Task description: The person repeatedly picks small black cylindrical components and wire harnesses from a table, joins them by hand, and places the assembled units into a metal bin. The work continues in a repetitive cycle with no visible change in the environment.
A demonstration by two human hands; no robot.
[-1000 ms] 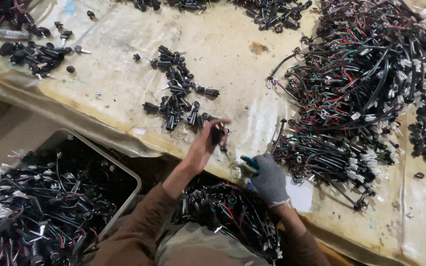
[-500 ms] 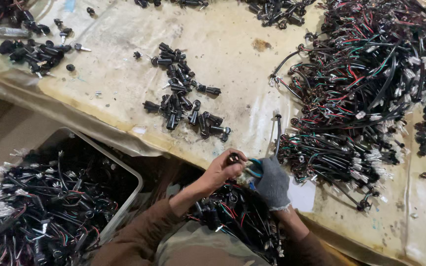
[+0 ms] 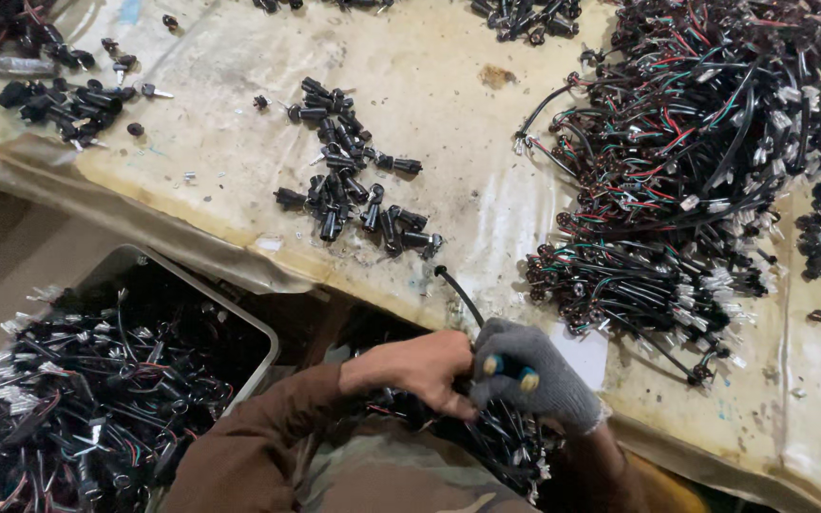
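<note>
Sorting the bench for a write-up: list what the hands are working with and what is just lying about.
In hand:
- left hand
- gloved right hand
- black cable
- blue-handled tool

Lying about:
- loose black connectors
- big wire heap
- tray of finished wires

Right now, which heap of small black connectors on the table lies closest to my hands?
The middle heap, straight above the bare left hand and gloved right hand. The far-left heap and the top-edge heap lie farther off.

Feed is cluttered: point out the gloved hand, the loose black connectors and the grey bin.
gloved right hand [image 3: 534,380], head view, knuckles
loose black connectors [image 3: 353,195], head view, middle of pile
grey bin [image 3: 263,332], head view, right rim
</note>
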